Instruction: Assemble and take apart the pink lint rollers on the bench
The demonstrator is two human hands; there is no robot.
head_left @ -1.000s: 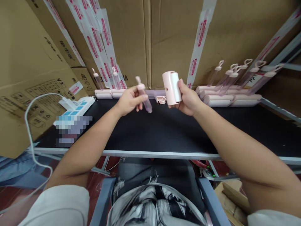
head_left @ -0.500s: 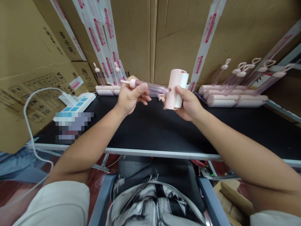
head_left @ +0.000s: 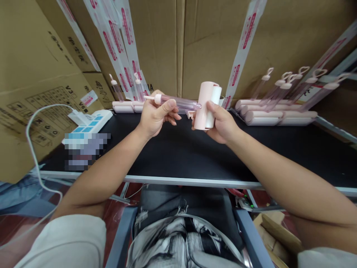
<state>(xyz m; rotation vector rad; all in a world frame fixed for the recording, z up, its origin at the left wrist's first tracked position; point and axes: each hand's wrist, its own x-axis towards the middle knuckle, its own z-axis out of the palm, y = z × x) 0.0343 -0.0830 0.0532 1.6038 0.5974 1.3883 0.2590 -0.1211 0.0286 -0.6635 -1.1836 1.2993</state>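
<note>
My left hand [head_left: 156, 115] is closed around a clear pink handle [head_left: 182, 104], which has a pale pink cap and hanging loop at its left end. The handle lies almost level, and its right tip meets the side of a pink lint roller head [head_left: 203, 106]. Whether the tip sits inside the head I cannot tell. Holding that head nearly upright is my right hand [head_left: 221, 121], with the thumb on its front. A white roll [head_left: 214, 108] shows beside the pink cover. Behind the hands, a small pink part [head_left: 190, 114] rests on the black table.
Several lint rollers [head_left: 279, 115] with upright handles stand at the right back. More rollers [head_left: 122, 107] are at the left back. A white power strip [head_left: 92, 124] with a cable lies left. Cardboard boxes [head_left: 212, 44] wall the back and left of the black table [head_left: 189, 160].
Both hands hold nearly the same pose. The roller head has shifted slightly left, and the handle tip now appears against its side. The whole view has drifted a little.
</note>
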